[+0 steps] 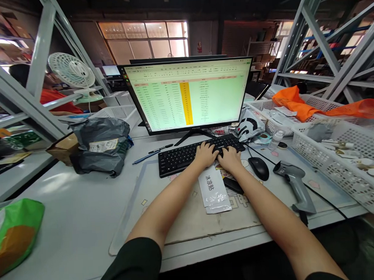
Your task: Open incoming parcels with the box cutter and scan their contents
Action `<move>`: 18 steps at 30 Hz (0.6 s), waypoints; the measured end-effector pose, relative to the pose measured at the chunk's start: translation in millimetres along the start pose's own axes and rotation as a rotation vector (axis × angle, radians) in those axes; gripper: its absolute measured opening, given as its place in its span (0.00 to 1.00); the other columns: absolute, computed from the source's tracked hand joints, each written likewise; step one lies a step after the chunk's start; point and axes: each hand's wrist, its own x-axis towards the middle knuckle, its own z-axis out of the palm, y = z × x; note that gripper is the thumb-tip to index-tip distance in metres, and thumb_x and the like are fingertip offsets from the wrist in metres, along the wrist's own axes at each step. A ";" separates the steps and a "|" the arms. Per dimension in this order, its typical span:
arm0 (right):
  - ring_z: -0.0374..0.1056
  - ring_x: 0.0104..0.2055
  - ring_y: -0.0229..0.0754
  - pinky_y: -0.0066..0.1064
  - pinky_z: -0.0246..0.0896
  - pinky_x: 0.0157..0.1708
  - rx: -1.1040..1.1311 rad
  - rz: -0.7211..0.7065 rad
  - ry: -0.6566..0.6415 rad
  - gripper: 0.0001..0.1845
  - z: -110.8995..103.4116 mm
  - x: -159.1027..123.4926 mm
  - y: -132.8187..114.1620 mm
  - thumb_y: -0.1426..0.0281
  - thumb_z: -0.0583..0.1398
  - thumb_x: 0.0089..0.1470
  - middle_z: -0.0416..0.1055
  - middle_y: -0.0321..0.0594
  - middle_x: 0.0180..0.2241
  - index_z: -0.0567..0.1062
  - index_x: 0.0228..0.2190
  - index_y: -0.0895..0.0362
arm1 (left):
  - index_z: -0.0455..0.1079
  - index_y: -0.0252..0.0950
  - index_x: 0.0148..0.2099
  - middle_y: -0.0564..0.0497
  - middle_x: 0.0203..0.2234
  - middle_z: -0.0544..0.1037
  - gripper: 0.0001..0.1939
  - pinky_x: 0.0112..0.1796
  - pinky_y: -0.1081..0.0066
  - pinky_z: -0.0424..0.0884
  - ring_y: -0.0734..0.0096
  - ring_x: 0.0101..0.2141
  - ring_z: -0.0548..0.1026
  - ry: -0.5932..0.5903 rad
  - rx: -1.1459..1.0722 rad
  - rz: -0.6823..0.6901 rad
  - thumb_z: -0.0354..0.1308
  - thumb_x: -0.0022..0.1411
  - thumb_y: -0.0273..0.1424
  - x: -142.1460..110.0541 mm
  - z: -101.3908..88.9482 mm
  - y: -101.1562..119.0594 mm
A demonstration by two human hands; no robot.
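Note:
Both my hands rest on a black keyboard (178, 157) that lies at a slant below the monitor (160, 104). My left hand (206, 154) covers its middle keys with fingers spread. Just right of it, my right hand (230, 158) lies on the keys, its fingers apart too. Neither holds anything. A white sachet (214, 192) with dark printed characters lies between my forearms, and a black object (232, 185) shows partly from under my right forearm. To the right are a black mouse (258, 168) and a grey barcode scanner (296, 184). The screen displays a spreadsheet with one orange column.
Left of the keyboard lie pens (146, 157), a grey plastic parcel (102, 143) and a green bag (17, 234). White baskets (339, 158) line the right side, with orange mesh (309, 105) over one. A small bottle (275, 140) stands nearby. A fan (71, 70) hangs on the left frame.

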 end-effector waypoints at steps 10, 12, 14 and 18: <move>0.56 0.63 0.62 0.64 0.46 0.63 0.061 0.009 0.005 0.24 -6.9 -1.8 1.3 0.64 0.49 0.66 0.64 0.61 0.59 0.76 0.54 0.59 | 0.66 0.35 0.67 0.39 0.61 0.72 0.30 0.63 0.47 0.54 0.48 0.64 0.60 0.023 0.052 -0.033 0.39 0.75 0.47 17.5 10.3 15.2; 0.56 0.63 0.62 0.65 0.46 0.63 0.066 0.005 0.005 0.24 -9.0 -2.2 1.7 0.64 0.49 0.66 0.65 0.61 0.59 0.76 0.55 0.59 | 0.66 0.35 0.66 0.39 0.61 0.72 0.30 0.63 0.47 0.55 0.47 0.63 0.61 0.015 0.053 -0.044 0.39 0.75 0.47 19.5 10.5 17.1; 0.58 0.62 0.61 0.64 0.48 0.63 0.072 -0.003 0.002 0.24 -11.6 -2.9 1.7 0.65 0.49 0.66 0.66 0.60 0.58 0.76 0.54 0.58 | 0.66 0.34 0.67 0.38 0.61 0.72 0.30 0.63 0.47 0.56 0.47 0.63 0.61 0.007 0.050 -0.055 0.40 0.75 0.47 20.6 9.4 18.9; 0.63 0.59 0.59 0.61 0.52 0.61 0.091 -0.031 -0.015 0.23 -15.1 -4.9 -0.5 0.64 0.48 0.67 0.69 0.58 0.57 0.79 0.51 0.56 | 0.63 0.35 0.69 0.39 0.64 0.69 0.30 0.64 0.48 0.55 0.48 0.66 0.58 0.019 0.042 -0.080 0.40 0.75 0.46 13.0 2.6 18.2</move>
